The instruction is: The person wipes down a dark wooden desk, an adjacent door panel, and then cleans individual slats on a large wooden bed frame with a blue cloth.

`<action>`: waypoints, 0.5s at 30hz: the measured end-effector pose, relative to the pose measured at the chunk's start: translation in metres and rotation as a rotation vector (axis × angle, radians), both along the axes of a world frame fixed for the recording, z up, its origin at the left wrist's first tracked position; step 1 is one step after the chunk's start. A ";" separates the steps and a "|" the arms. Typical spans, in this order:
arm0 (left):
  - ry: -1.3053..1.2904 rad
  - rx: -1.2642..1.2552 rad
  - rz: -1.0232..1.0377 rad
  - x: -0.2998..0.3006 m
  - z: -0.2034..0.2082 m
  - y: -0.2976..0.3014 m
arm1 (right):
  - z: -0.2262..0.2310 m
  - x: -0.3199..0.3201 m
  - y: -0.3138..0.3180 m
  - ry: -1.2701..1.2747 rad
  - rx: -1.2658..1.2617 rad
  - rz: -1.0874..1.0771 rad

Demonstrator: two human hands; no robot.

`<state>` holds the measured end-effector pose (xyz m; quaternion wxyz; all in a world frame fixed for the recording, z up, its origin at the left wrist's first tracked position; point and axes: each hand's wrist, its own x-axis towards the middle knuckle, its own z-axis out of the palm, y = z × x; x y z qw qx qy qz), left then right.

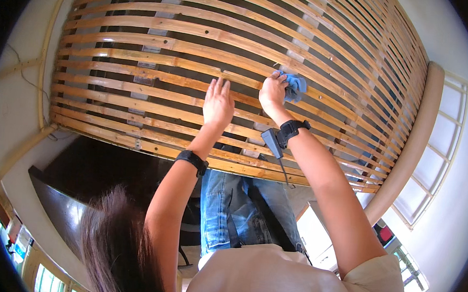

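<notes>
Right hand (273, 93): just right of the frame's centre, in its upper half; your grip is closed on the blue cloth, with the fingers bent over it.
Blue cloth (296, 87): right of centre in the upper half, over the slats; it is crumpled, and its loose part sticks out from your fingers toward the right of the frame. Bunched like this, it has no clear long axis.
Left hand (218, 106): slightly left of centre, your grip open and holding nothing, fingers nearly straight, close together and pointing to the top of the frame; they lie over the slats, but you cannot tell how firmly they touch.
Bamboo slats (182, 27): filling the upper part of the frame; their long axes run left to right, bowed by the lens and dipping toward the right, with narrow gaps between them.
Wrists: you wear a black strap (192, 160) on the left and a black wristband (290, 130) on the right, with a small dark box (272, 143) beside the latter and a cable hanging from it.
Lettering: any on the straps is too small to read.
</notes>
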<state>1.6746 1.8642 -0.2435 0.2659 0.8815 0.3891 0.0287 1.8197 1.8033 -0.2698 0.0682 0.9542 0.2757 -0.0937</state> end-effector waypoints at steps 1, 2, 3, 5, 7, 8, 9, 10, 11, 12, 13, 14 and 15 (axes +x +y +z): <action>-0.022 0.025 0.025 -0.005 0.002 0.010 | 0.006 0.001 0.005 0.107 0.024 0.006; -0.036 0.014 0.043 -0.008 0.000 0.017 | 0.014 0.001 0.013 0.217 0.048 0.013; -0.051 0.004 0.058 -0.011 -0.002 0.022 | 0.024 0.004 0.017 0.303 0.002 0.022; -0.205 -0.047 0.067 -0.003 0.002 0.025 | 0.039 0.018 0.019 0.423 0.248 0.244; -0.418 -0.058 0.120 0.008 0.001 0.023 | 0.048 0.001 0.033 0.755 0.565 0.205; -0.475 -0.052 0.153 0.018 0.007 0.021 | 0.048 -0.003 0.038 0.774 0.583 0.193; -0.530 -0.047 0.187 0.027 0.012 0.018 | 0.049 -0.004 0.041 0.796 0.600 0.182; -0.496 0.012 0.205 0.032 0.013 0.018 | 0.043 0.005 0.044 0.847 0.638 0.203; -0.427 -0.013 0.248 0.036 0.012 0.017 | 0.037 0.017 0.044 0.809 0.603 0.252; -0.347 0.039 0.218 0.038 0.010 0.019 | 0.032 0.027 0.038 0.640 0.468 0.266; -0.256 0.099 0.199 0.035 0.007 0.024 | 0.028 0.031 0.035 0.483 0.336 0.289; -0.213 0.092 0.170 0.037 0.003 0.030 | 0.022 0.037 0.028 0.349 0.257 0.346; -0.124 0.115 0.124 0.038 0.001 0.034 | 0.017 0.043 0.019 0.214 0.179 0.401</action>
